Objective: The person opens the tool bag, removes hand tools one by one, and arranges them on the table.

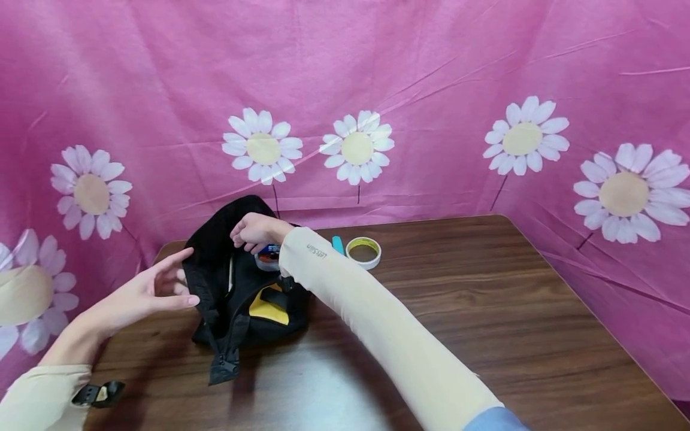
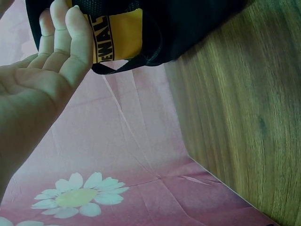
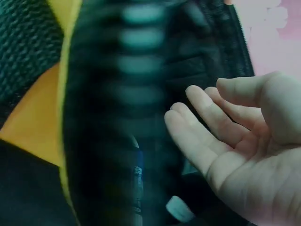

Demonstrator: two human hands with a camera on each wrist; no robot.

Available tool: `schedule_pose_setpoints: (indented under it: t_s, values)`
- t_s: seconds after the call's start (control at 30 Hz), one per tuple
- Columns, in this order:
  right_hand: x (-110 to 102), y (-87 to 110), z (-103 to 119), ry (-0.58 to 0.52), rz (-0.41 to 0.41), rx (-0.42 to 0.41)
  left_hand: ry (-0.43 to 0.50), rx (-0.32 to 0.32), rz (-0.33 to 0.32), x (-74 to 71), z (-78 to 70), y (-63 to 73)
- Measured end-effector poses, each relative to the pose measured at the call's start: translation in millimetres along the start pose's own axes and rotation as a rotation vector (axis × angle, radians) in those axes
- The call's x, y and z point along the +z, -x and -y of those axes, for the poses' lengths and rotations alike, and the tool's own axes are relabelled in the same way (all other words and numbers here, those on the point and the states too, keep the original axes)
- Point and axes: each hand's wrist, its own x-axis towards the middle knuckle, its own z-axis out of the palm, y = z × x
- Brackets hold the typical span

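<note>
A black fabric tool bag (image 1: 275,335) with a yellow panel stands unzipped at the table's left. My left hand (image 1: 137,293) holds the raised left side by its edge, thumb and index fingertips at the rim. In the left wrist view its other fingers lie along the bag's outside, beside a yellow patch (image 2: 126,35) with black lettering. Over the opening hovers my right hand (image 1: 259,232), its fingers loosely bent with nothing between them. A clear round item with a blue label (image 1: 266,257) shows beneath it, partly covered by the wrist. Deeper inside, a small whitish piece (image 3: 179,209) shows, blurred.
Just right of the bag, a tape roll (image 1: 373,261) with a yellow inner ring lies on the wooden table (image 1: 485,311). Next to it is a turquoise object (image 1: 338,244), partly hidden by the right sleeve. A pink flowered cloth (image 1: 431,78) hangs around the table's back and sides.
</note>
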Motion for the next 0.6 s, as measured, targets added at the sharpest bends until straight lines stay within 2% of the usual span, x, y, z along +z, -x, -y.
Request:
schedule_pose_setpoints:
  t_s: [0.23, 0.4, 0.5, 0.6]
  values:
    - [-4.6, 1.5, -19.0, 0.053, -0.051, -0.026, -0.009, 0.014, 0.003, -0.7, 3.2, -0.5]
    - [-7.7, 1.8, -27.3, 0.267, -0.145, -0.080, -0.045, -0.003, -0.019, -4.7, 4.9, 2.4]
    - [-6.1, -3.8, -32.9, 0.378, -0.182, -0.077, -0.057, -0.003, -0.022, -5.8, 7.5, 3.5]
    - [-3.3, -10.6, -37.9, 0.396, -0.175, -0.034, -0.049, -0.001, -0.023, -5.7, 9.6, 3.5]
